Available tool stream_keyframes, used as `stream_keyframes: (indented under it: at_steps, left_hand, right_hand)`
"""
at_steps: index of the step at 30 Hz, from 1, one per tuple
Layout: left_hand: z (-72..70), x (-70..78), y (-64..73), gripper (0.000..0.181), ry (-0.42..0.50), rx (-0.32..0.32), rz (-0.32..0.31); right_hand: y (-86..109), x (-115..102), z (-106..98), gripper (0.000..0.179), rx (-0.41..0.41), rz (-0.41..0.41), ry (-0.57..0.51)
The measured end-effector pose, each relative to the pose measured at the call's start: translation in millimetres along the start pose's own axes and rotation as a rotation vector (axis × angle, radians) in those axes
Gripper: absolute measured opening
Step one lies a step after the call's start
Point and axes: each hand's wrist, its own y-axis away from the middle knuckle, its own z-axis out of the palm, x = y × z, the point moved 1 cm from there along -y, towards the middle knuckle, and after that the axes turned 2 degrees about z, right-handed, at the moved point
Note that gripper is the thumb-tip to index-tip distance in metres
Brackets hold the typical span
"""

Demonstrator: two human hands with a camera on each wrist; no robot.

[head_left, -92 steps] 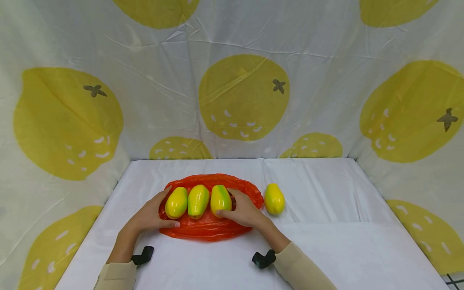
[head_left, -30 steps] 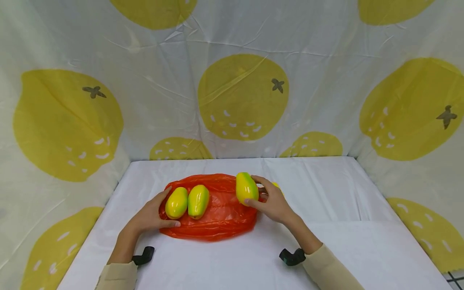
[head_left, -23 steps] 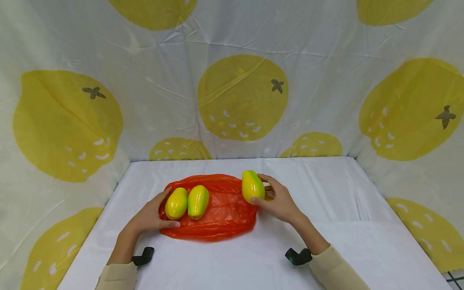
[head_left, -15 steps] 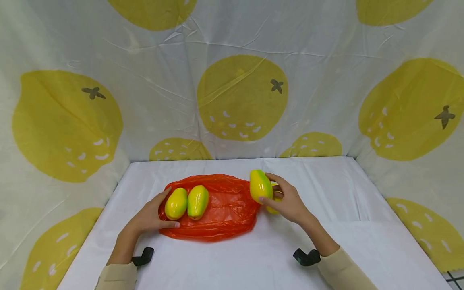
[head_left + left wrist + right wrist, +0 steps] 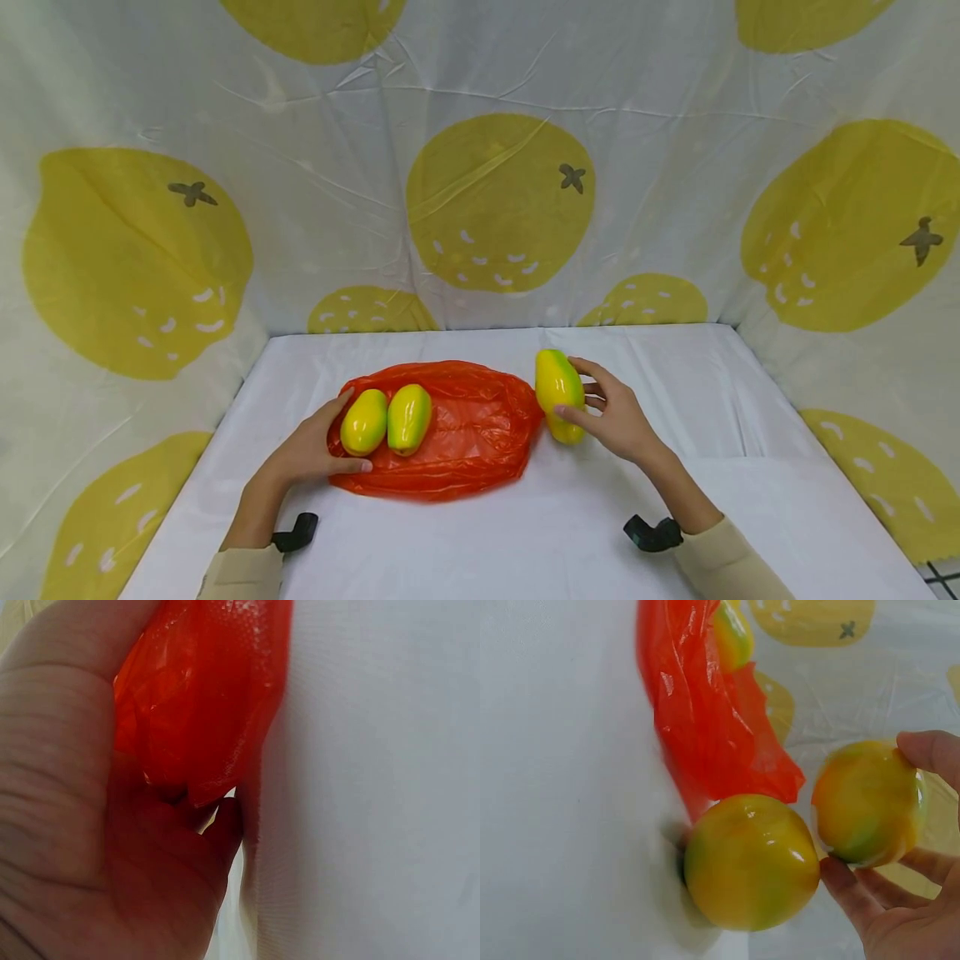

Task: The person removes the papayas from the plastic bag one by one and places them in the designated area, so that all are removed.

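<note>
My right hand [image 5: 615, 415] grips a glossy yellow-green papaya [image 5: 557, 382] between thumb and fingers, raised just past the right edge of a red plastic bag [image 5: 480, 429]. Partly hidden behind it in the head view, another papaya [image 5: 751, 862] rests on the table; the right wrist view has the held one higher than it. Two more papayas, a left one [image 5: 364, 422] and a right one [image 5: 409, 419], lie side by side at the bag's left end. My left hand [image 5: 311, 442] holds that end of the bag, its fingers curled round the plastic in the left wrist view.
White cloth covers the table [image 5: 450, 542]. A pale curtain [image 5: 660, 200] printed with large yellow fruit closes off the back and both sides. Black wrist mounts, one on the left wrist [image 5: 296, 533] and one on the right [image 5: 651, 535], stick out over the cloth.
The right hand has lifted the third papaya off the bag and carried it right, over the papaya on the table. My left hand stays at the bag's left end.
</note>
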Motion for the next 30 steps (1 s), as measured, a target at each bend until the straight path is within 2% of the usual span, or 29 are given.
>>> stream_keyframes:
  at_steps: [15, 30]
  left_hand:
    - [-0.6, -0.1, 0.9, 0.128, 0.006, -0.004, -0.009]
    - [-2.1, 1.2, 1.4, 0.129, 0.001, -0.014, -0.012]
  right_hand:
    - [3.1, 6.4, -14.5, 0.078, 0.025, 0.007, 0.032]
    - [10.5, 25.8, -33.1, 0.077, 0.061, 0.014, 0.077]
